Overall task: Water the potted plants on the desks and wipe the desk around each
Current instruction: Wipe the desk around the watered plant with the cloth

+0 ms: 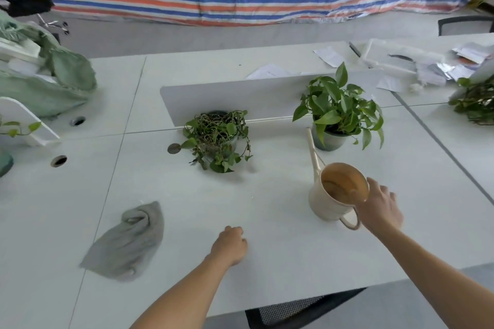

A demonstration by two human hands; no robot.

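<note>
Head view, the only one supplied.

Hands: my left hand [231,244] rests on the desk [267,262] with the fingers curled in, holding nothing. My right hand [379,208] lies against the rim of the watering can [334,195], just above its handle. The handle loop shows free of fingers. Whether the thumb pinches the rim I cannot tell.

Position of items: the can stands upright on the desk, spout pointing toward the leafy plant [339,107] behind it. The wilted plant [217,139] sits to the left, against the divider panel [213,96]. The cloth [125,243] lies crumpled near my left hand, apart from it. Loose papers [328,56] lie beyond the panel.

Risks, in my judgement:
- Lifting the can by the rim rather than the handle gives poor control. It could tilt or slip and spill across the desk.
- The inside looks brown and I cannot read the level. A full can tipped quickly would slop over the rim.
- The spout tip is close to the leafy plant's pot. A careless swing could knock the pot or snag the leaves.
- The wilted plant trails stems over the desk. Pouring from too far off would wet the surface rather than the soil.
- The cloth is out of the right hand's reach, so any spill waits on the left.
</note>
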